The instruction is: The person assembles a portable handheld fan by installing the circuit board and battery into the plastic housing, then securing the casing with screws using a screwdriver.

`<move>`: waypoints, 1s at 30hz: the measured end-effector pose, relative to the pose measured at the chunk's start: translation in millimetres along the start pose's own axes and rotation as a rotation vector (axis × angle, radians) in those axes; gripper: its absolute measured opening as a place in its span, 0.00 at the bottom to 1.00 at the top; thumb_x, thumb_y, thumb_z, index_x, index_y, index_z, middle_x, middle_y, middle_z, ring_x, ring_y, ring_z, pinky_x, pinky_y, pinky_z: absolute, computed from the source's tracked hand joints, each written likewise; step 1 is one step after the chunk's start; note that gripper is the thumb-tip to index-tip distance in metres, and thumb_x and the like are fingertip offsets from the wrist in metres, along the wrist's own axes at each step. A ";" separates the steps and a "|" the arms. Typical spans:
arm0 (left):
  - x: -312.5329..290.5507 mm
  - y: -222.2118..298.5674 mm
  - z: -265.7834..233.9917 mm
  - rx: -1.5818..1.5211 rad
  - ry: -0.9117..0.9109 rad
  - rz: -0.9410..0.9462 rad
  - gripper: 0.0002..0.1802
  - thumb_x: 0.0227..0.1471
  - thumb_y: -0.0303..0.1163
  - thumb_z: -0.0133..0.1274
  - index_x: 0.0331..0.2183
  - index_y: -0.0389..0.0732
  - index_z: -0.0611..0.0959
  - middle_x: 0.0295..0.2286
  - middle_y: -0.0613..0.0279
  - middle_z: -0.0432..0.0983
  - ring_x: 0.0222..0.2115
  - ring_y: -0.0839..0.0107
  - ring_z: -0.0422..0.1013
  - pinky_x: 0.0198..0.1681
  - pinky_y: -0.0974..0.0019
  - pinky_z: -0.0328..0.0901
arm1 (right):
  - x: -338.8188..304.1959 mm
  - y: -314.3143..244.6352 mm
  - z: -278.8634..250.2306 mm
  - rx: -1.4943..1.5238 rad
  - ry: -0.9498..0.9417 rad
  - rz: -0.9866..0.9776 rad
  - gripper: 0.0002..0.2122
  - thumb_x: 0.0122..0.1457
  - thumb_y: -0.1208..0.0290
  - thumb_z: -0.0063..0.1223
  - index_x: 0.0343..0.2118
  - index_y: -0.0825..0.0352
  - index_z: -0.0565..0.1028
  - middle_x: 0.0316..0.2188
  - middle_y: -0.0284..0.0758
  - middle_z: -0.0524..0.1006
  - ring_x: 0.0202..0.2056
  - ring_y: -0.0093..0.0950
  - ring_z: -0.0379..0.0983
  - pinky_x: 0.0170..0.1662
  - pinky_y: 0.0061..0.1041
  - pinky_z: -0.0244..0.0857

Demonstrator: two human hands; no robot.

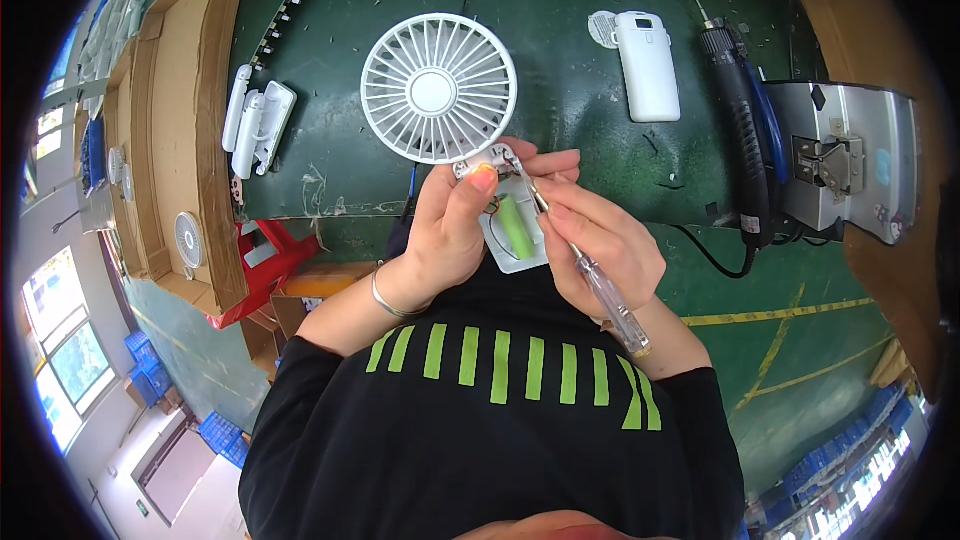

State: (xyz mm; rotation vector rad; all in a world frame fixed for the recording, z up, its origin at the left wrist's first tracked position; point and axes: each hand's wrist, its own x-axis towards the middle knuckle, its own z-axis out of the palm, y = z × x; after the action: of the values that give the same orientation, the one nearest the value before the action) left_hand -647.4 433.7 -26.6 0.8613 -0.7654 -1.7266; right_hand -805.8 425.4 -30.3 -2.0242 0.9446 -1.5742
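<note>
My left hand (447, 220) grips a white handheld fan (433, 90) at its neck, just below the round slatted grille. My right hand (607, 245) is closed around a screwdriver (610, 305) with a clear handle. The screwdriver's shaft points up to the left, and its tip is at the fan's opened neck, among small wires. Below the neck, a green cylindrical battery (515, 228) lies in an open white casing (538, 257). My fingers partly hide the neck and the casing's upper end.
A white casing with a small dark window (650, 70) lies at the right, beside a black power screwdriver (737, 120) and a silver metal box (860, 160). White handle parts (262, 130) and a strip of small parts (285, 15) lie left, near a cardboard tray (180, 90).
</note>
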 end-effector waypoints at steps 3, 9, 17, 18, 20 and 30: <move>-0.3 -1.0 -1.8 0.038 -0.018 0.009 0.30 0.59 0.49 0.44 0.48 0.29 0.67 0.48 0.29 0.68 0.49 0.49 0.70 0.54 0.51 0.64 | 0.5 -1.4 2.4 -0.021 -0.004 -0.009 0.12 0.46 0.84 0.63 0.34 0.70 0.75 0.36 0.42 0.80 0.33 0.34 0.80 0.38 0.25 0.77; -0.7 3.1 3.2 -0.046 0.047 -0.035 0.33 0.58 0.53 0.45 0.47 0.30 0.67 0.47 0.29 0.68 0.48 0.48 0.70 0.53 0.51 0.65 | -3.8 3.7 4.5 0.057 -0.002 -0.047 0.13 0.47 0.84 0.62 0.36 0.70 0.73 0.37 0.43 0.79 0.34 0.35 0.80 0.40 0.28 0.78; 0.7 -1.9 -1.0 -0.111 0.026 0.030 0.26 0.61 0.45 0.42 0.47 0.29 0.69 0.47 0.35 0.71 0.48 0.52 0.71 0.53 0.53 0.66 | 2.1 -0.4 5.3 -0.033 -0.033 -0.039 0.14 0.47 0.85 0.61 0.37 0.71 0.73 0.37 0.45 0.78 0.34 0.36 0.80 0.40 0.29 0.78; 0.5 -2.4 -1.2 -0.105 0.028 0.036 0.26 0.61 0.45 0.42 0.47 0.29 0.69 0.47 0.35 0.71 0.48 0.52 0.71 0.53 0.53 0.66 | 2.2 -0.6 5.4 -0.040 -0.036 -0.035 0.14 0.47 0.85 0.61 0.37 0.71 0.73 0.37 0.45 0.78 0.34 0.36 0.80 0.40 0.29 0.78; 0.8 -3.5 -2.6 -0.096 0.026 0.039 0.26 0.61 0.45 0.42 0.47 0.29 0.70 0.47 0.35 0.71 0.48 0.52 0.71 0.53 0.54 0.66 | 2.4 -1.2 5.3 -0.048 -0.043 -0.030 0.13 0.46 0.85 0.62 0.37 0.71 0.73 0.37 0.45 0.78 0.33 0.36 0.80 0.39 0.28 0.78; 0.0 -4.0 -0.1 -0.107 0.056 0.050 0.22 0.62 0.40 0.39 0.47 0.30 0.70 0.46 0.34 0.71 0.48 0.51 0.71 0.54 0.53 0.65 | 3.9 1.4 6.8 -0.096 -0.044 -0.020 0.12 0.47 0.84 0.62 0.35 0.70 0.74 0.35 0.45 0.80 0.33 0.35 0.80 0.34 0.24 0.76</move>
State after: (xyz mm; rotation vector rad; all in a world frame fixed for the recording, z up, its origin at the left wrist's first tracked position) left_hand -649.3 434.8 -30.0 0.8074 -0.6455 -1.6767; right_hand -799.2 421.0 -30.5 -2.1306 1.0044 -1.5152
